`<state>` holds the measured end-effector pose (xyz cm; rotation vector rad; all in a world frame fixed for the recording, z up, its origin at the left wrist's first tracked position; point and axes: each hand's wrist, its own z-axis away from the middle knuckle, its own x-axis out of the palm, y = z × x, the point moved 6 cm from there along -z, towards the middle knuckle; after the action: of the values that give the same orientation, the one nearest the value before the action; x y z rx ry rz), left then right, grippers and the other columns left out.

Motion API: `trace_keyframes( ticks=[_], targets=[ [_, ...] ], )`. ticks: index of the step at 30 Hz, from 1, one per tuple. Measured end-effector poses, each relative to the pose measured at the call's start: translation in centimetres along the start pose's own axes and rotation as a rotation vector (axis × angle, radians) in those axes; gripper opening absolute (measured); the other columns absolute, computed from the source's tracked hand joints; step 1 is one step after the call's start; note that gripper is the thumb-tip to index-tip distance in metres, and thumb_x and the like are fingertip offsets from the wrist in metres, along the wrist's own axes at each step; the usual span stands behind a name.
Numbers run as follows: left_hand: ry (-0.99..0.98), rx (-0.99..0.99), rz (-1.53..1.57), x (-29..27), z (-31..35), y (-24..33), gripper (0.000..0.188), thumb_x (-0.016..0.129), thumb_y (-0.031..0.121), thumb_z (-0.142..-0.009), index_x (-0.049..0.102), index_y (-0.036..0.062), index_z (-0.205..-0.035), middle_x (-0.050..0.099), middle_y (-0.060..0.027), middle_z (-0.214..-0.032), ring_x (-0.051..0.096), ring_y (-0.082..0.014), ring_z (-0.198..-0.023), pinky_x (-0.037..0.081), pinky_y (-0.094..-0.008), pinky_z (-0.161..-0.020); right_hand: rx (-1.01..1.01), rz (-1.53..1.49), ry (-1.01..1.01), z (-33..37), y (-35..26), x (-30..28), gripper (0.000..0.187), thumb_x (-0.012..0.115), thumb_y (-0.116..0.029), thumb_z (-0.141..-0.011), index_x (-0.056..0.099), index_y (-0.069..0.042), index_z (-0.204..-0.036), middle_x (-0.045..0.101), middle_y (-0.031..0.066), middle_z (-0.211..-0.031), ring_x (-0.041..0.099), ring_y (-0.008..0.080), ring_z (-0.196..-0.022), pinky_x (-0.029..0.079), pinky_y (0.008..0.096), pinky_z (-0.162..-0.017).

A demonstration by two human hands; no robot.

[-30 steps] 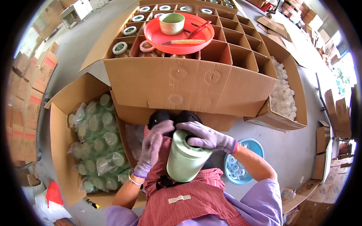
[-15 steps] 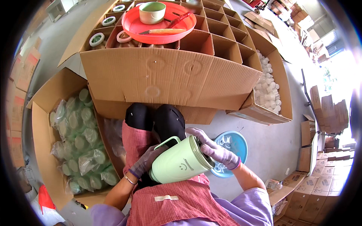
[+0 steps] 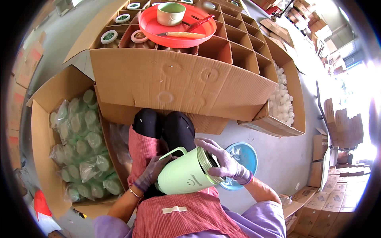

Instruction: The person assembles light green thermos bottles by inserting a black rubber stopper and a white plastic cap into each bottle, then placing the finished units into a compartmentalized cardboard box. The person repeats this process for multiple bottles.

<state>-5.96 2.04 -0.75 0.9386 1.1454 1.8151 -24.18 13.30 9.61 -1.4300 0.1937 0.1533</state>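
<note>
A pale green jug (image 3: pixel 185 174) with a loop handle and a small smiling face lies tilted across my lap, its mouth toward the right. My gloved left hand (image 3: pixel 151 172) is wrapped round its lower end, below the handle. My gloved right hand (image 3: pixel 226 163) is closed on the threaded rim, thumb and fingers to either side of the dark opening. Whether anything sits inside the mouth under those fingers is hidden. Beyond the right hand, a blue basin (image 3: pixel 254 156) on the floor holds clear or white ring-like pieces.
Ahead stands a divided carton (image 3: pixel 174 83) with several lidded jars. On it rests a red tray (image 3: pixel 149 29) bearing a green cup (image 3: pixel 170 19) and two knife-like tools. An open box (image 3: pixel 41 131) of bagged green vessels is at left, a box of white caps (image 3: pixel 282 107) at right.
The jug has rolled slightly in my hands, so its printed face sits lower. My right thumb has come down over the rim. The view has shifted a little.
</note>
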Motion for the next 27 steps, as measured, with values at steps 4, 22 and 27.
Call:
trace_keyframes(
  ticks=[4,22,27],
  targets=[
    [0.020,0.072,-0.031,-0.3,0.2,-0.5,0.037,0.050,0.028,-0.102,0.067,-0.0022,-0.116,0.070,-0.0060,-0.105,0.065,-0.0114,-0.090,0.052,-0.0266,-0.081,-0.015,0.159,0.016,-0.2,-0.7,0.3,0.093,0.067,-0.038,-0.068,0.037,0.001,-0.147,0.035,0.0243,-0.149,0.031,0.0410,-0.140,0.023,0.0482,-0.117],
    [0.294,0.578,-0.209,-3.1,-0.2,8.0,0.028,0.062,0.016,-0.093,0.068,-0.0026,-0.114,0.070,-0.0102,-0.116,0.066,-0.0186,-0.105,0.051,-0.0312,-0.091,0.239,-0.148,0.382,-2.2,3.5,-1.4,0.092,0.038,-0.070,-0.093,0.032,0.003,-0.148,0.031,0.0255,-0.151,0.027,0.0387,-0.143,0.020,0.0470,-0.117],
    [0.203,0.412,-0.553,-3.6,-0.2,11.1,0.027,0.062,0.013,-0.085,0.069,-0.0003,-0.107,0.072,-0.0127,-0.110,0.068,-0.0228,-0.105,0.052,-0.0339,-0.092,-0.572,0.378,0.116,-2.8,-4.9,-1.2,0.076,0.034,-0.058,-0.100,0.032,0.001,-0.148,0.030,0.0252,-0.151,0.029,0.0374,-0.142,0.023,0.0431,-0.117]
  ],
)
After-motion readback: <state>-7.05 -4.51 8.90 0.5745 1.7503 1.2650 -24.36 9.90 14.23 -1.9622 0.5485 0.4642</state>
